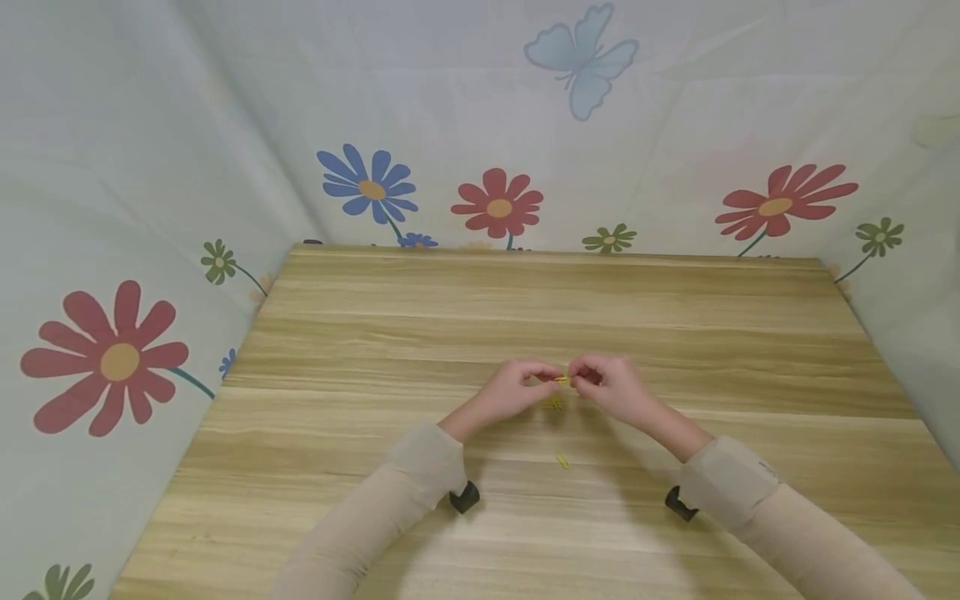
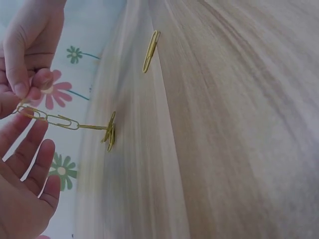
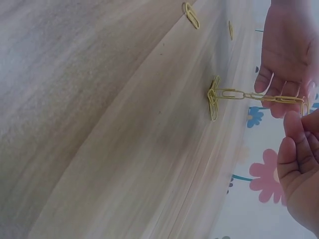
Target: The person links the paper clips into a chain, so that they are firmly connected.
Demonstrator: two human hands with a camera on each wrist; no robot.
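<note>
A chain of linked yellow paper clips (image 2: 62, 121) hangs between the hands and the table. Its lower end lies bunched as a small cluster of clips (image 3: 214, 97) on the wood. My left hand (image 1: 517, 387) pinches the upper part of the chain between thumb and forefinger, its other fingers extended. Close beside it on the right, my right hand (image 1: 611, 387) pinches a clip at the chain's top end with thumb and forefinger. Fingertips partly cover the clips there. A loose yellow paper clip (image 1: 562, 460) lies on the table nearer the body.
Both hands are above the middle of a wood-grain table (image 1: 360, 333). A second separate clip (image 3: 230, 30) shows on the wood in the right wrist view. A pale curtain (image 1: 420, 92) printed with flowers and a butterfly stands behind the table and along its sides.
</note>
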